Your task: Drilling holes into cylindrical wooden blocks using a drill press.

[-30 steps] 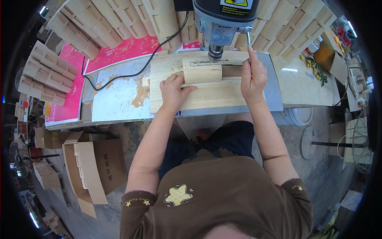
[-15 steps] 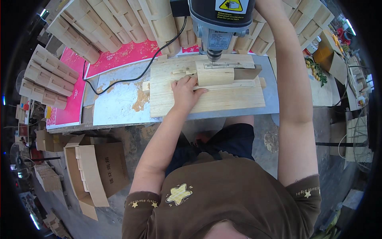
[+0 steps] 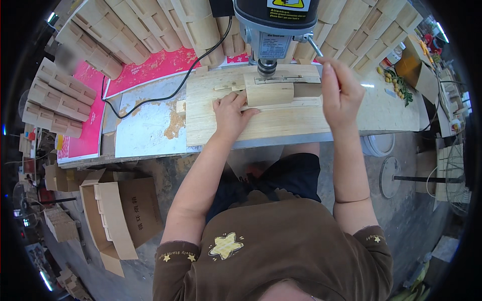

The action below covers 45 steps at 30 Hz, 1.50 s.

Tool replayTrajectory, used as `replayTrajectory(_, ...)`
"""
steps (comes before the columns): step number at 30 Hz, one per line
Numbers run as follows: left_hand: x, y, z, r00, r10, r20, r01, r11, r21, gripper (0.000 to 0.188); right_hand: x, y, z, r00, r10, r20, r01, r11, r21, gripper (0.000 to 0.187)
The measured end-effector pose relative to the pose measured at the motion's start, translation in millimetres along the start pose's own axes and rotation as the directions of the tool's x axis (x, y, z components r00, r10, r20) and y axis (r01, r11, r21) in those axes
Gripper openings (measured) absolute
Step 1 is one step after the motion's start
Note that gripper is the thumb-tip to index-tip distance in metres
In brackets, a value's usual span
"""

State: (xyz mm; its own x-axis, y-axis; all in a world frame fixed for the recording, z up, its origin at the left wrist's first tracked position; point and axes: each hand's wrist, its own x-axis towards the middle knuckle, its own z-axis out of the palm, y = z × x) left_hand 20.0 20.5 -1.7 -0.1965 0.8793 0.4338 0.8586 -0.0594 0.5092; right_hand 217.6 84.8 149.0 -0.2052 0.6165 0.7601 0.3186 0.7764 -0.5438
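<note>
A pale curved wooden block (image 3: pixel 271 93) lies in a wooden jig board (image 3: pixel 211 125) on the bench. My left hand (image 3: pixel 232 114) is closed at the block's left end, fingers against it and thumb stretched along the rail in front. Above the block stands a drill press (image 3: pixel 275 20), its chuck (image 3: pixel 267 67) over the slotted metal plate (image 3: pixel 288 80) on the block's top. My right hand (image 3: pixel 342 93) is raised at the right, closed round the end of the press's feed lever (image 3: pixel 315 46). The drill tip is too small to make out.
Stacks of slotted wooden pieces (image 3: pixel 113 32) stand behind the press and at the left (image 3: pixel 60 98). A black cable (image 3: pixel 175 93) curves across the bench. An open cardboard box (image 3: pixel 135 210) sits on the floor at left; a white bucket (image 3: pixel 377 145) stands under the bench at right.
My right hand has come down from the upper right of the press and now shows on the lever. The left hand keeps its place at the block. The view has shifted slightly.
</note>
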Motion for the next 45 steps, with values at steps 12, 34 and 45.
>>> replayTrajectory(12,8.1,0.4,5.3,0.999,0.025,-0.024,-0.025,1.0,-0.002,0.046,-38.9,65.9,41.6,0.964,-0.226,-0.143,0.224,0.974,-0.029,0.018)
replayTrajectory(34,14.5,16.7,11.3,0.968,-0.231,0.101,0.242,0.742,-0.625,0.044,86.9,56.3,10.1,0.965,0.125,0.231,-0.198,0.924,0.328,0.065)
replayTrajectory(45,-6.7,-15.1,-35.8,1.0,-0.023,-0.006,0.019,0.925,-0.381,0.05,-47.6,83.1,2.8,0.783,0.166,0.6,-0.004,0.965,-0.262,0.032)
